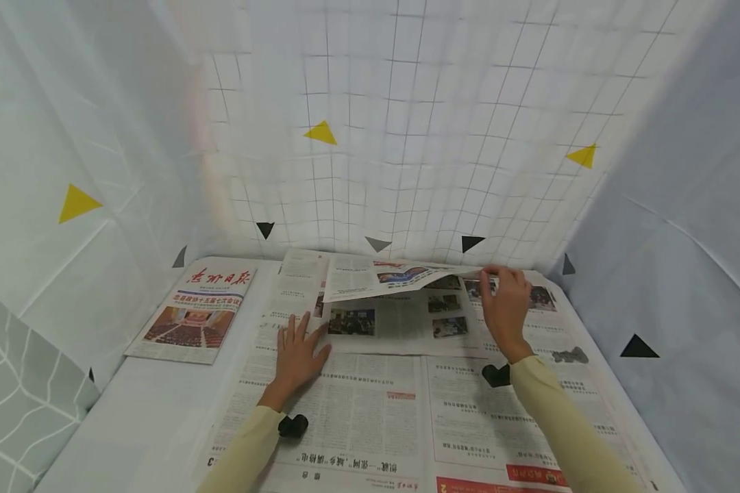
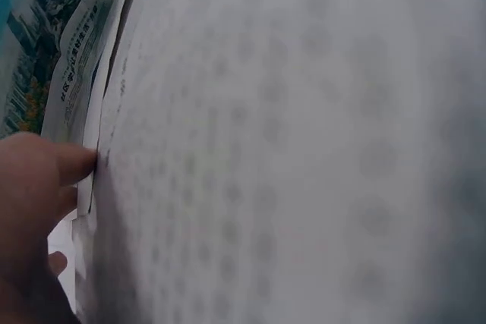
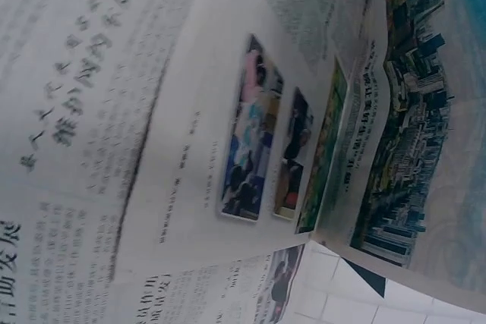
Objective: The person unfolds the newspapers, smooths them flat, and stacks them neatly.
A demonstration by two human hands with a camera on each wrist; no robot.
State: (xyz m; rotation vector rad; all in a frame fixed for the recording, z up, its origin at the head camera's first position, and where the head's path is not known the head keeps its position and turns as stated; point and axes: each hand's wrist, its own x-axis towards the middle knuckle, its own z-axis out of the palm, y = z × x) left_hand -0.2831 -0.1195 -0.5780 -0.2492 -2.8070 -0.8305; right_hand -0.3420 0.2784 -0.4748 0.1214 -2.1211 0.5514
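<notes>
A newspaper page (image 1: 370, 277) is lifted and folds over toward the person, its raised edge curving above a photo-covered sheet (image 1: 401, 335). My right hand (image 1: 506, 305) pinches the right end of that lifted page; the right wrist view shows its colour cityscape picture (image 3: 414, 111) but not the hand. My left hand (image 1: 302, 352) rests with spread fingers on the left part of the newspapers. In the left wrist view, its fingers (image 2: 72, 163) are at the edge of the folded sheet. Beneath everything lies a large spread-out newspaper (image 1: 358, 411).
A folded newspaper (image 1: 194, 311) with a red title and hall photo lies on the white table (image 1: 142, 411) at left. White gridded sheeting (image 1: 407, 137) with yellow and black triangles rises behind, and pale side walls (image 1: 684, 205) enclose the table.
</notes>
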